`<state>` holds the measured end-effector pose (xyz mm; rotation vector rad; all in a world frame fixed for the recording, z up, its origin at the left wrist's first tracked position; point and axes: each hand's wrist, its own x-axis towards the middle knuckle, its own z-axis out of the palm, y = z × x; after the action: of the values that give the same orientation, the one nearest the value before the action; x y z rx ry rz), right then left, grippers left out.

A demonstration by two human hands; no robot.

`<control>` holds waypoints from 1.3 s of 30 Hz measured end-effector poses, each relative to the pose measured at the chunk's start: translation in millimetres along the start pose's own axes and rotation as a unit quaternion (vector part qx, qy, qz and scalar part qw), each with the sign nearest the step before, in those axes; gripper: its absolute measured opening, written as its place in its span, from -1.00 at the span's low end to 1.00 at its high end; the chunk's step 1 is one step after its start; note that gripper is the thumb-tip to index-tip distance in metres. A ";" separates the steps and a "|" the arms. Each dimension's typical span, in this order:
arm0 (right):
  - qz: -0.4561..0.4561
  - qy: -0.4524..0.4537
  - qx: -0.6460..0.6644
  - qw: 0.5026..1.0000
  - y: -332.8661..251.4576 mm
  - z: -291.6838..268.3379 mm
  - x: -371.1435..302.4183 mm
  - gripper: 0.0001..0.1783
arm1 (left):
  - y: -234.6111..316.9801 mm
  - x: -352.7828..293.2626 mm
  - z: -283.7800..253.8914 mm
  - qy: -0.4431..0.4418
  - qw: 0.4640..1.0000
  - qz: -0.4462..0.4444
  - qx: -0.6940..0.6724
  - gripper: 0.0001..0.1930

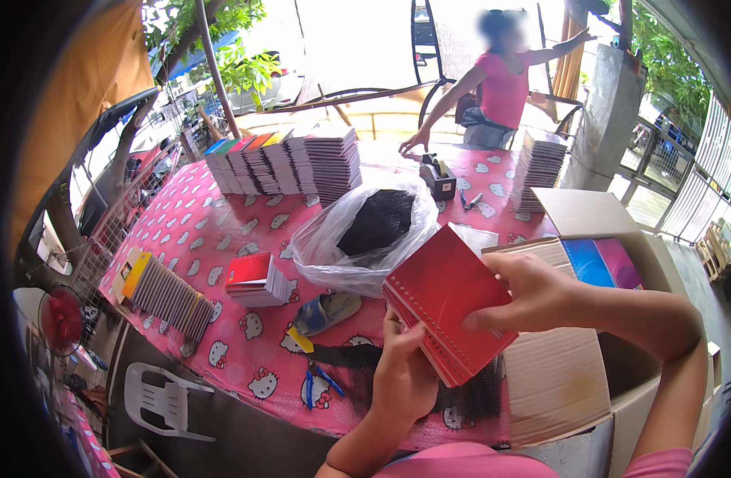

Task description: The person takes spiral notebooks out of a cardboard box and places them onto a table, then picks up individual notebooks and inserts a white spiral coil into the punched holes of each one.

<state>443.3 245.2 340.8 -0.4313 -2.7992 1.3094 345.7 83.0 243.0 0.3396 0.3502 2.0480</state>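
Between your left grip (409, 376) and your right grip (533, 293), you have a red stack of books (451, 291) with little holes down one side, up over the pink surface (234, 219), and both grips are wrapped around its edges. If one grip gets loose or you tip the stack too far, the books could slide and their holes might not line up. Close by sit a clear bag (321, 259) with black stuff (381, 221) inside and an open box (560, 386), where a slipping book might land.
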 end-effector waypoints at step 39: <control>0.156 -0.022 0.487 0.859 38.7 25.7 9.0 -0.60 | -1.4 -1.0 -23.9 0.109 0.987 0.038 0.113 -0.60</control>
<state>440.5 251.8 294.1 -0.7706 -1.7213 2.5339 338.2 80.2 220.4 0.2681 0.7173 2.1301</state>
